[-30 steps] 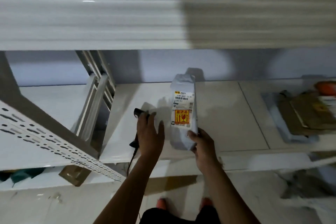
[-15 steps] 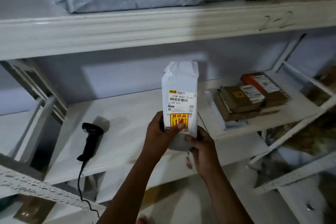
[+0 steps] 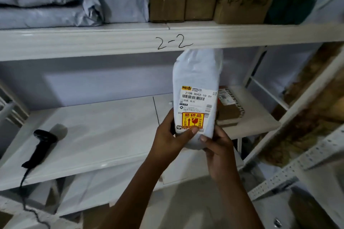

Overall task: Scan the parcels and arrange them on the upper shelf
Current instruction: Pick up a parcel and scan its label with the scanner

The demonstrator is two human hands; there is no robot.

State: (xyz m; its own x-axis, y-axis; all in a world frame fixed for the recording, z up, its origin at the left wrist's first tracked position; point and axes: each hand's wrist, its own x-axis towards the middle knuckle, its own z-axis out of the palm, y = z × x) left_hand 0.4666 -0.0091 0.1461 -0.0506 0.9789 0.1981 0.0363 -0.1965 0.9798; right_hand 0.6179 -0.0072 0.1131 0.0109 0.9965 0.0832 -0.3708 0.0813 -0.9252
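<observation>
Parcel (image 3: 197, 83) lifted higher, upright (base in left hand (image 3: 167, 140), right hand (image 3: 218, 149))

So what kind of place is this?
Probably a parcel storeroom or courier depot: grey plastic mailer bags and brown cardboard boxes crowd the white upper shelf marked 2-2, a black barcode scanner lies on the lower shelf, and the left hand and right hand hold a white labelled parcel.

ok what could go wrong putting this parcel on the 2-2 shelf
The parcel carries a fragile sticker, and the left hand and right hand grip only its bottom end, so it might tip or slip. The upper shelf looks crowded with grey bags and boxes, so squeezing it in may knock something off.
</observation>
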